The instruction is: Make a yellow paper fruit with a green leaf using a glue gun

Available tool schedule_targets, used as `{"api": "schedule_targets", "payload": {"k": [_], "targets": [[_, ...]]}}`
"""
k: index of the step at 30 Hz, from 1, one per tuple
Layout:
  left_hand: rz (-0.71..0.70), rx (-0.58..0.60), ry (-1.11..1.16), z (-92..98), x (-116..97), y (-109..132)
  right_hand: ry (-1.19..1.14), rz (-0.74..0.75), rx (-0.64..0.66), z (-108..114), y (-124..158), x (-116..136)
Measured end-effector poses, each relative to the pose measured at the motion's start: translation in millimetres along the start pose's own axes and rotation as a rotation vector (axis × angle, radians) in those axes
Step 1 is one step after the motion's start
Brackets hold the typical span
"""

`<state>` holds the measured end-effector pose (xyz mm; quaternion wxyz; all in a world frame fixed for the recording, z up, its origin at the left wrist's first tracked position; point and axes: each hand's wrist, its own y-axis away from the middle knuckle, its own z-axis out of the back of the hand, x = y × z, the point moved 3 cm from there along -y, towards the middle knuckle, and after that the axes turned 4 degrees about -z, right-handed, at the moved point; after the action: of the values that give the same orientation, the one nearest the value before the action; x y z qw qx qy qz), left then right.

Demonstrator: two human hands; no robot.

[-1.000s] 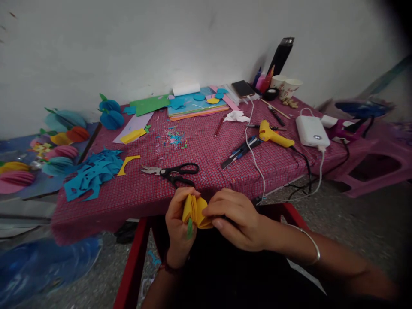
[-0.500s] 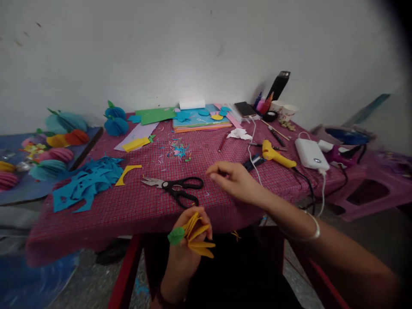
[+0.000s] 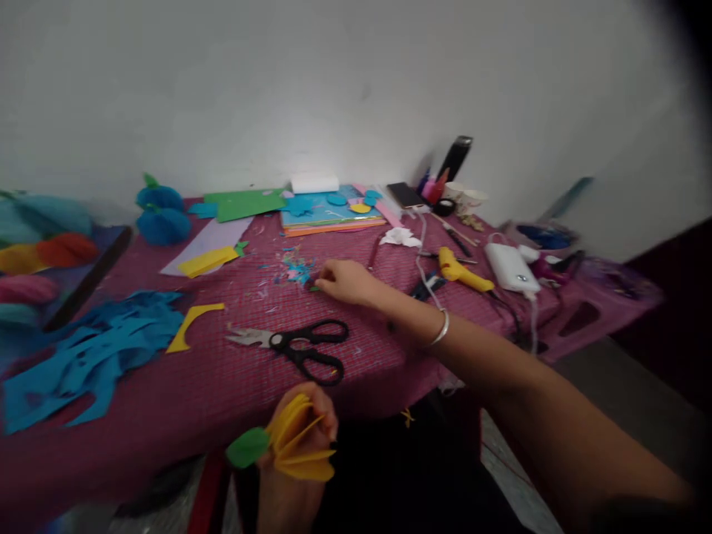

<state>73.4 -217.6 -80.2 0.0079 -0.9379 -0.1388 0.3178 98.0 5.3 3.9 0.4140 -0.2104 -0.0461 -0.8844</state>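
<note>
My left hand [image 3: 320, 411] is closed around a yellow layered paper ornament [image 3: 300, 439], whose folds fan out to the right. A green paper leaf [image 3: 248, 448] sticks out at its left end. Over the table my right hand [image 3: 348, 280] reaches to the right edge of a heap of tiny paper scraps [image 3: 297, 268], its fingers pinched together. A small dark green bit shows at those fingertips; whether it is held is unclear. Black-handled scissors [image 3: 294, 343] lie spread between my hands, blades pointing left.
Blue paper offcuts [image 3: 105, 345] and a curved yellow offcut [image 3: 189, 326] lie left. Coloured sheets [image 3: 334, 215] are stacked at the back. A yellow glue gun [image 3: 463, 271], a white power bank [image 3: 512, 267] and cables occupy the right. Blue paper ornaments [image 3: 162, 215] stand back left.
My right hand has moved left and away from me to the scraps. My left hand has shifted slightly down and left in view, still holding the yellow ornament. The view has turned.
</note>
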Motion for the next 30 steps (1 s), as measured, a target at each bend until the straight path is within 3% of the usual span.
{"api": "schedule_targets", "payload": {"k": [2, 5, 7, 12, 14, 16, 23, 30], "targets": [[0.130, 0.089, 0.027, 14.8, 0.7, -6.3, 0.039, 0.050, -0.013, 10.1, 19.1, -1.8], [0.057, -0.038, 0.019, 29.4, -2.4, -7.5, 0.121, 0.062, -0.045, 31.8, 57.2, -21.0], [0.009, -0.152, 0.010, 28.0, -2.5, -2.7, 0.184, 0.005, -0.094, 52.0, 84.1, -47.1], [-0.116, -0.278, 0.033, -12.5, 2.4, 6.0, 0.362, -0.267, -0.260, 102.7, 134.8, -133.4], [-0.146, -0.294, 0.005, -32.0, 5.7, 5.7, 0.399, -0.326, -0.226, 106.2, 141.9, -161.2], [-0.164, -0.230, -0.048, -47.2, 8.5, 3.7, 0.416, -0.357, -0.198, 100.8, 143.2, -179.5], [-0.198, -0.044, -0.320, -62.6, 5.3, 3.9, 0.431, -0.419, -0.253, 84.9, 139.5, -192.8], [-0.203, -0.017, -0.364, -62.0, 4.4, 4.0, 0.379, -0.552, -0.411, 104.7, 136.1, -192.9]]}}
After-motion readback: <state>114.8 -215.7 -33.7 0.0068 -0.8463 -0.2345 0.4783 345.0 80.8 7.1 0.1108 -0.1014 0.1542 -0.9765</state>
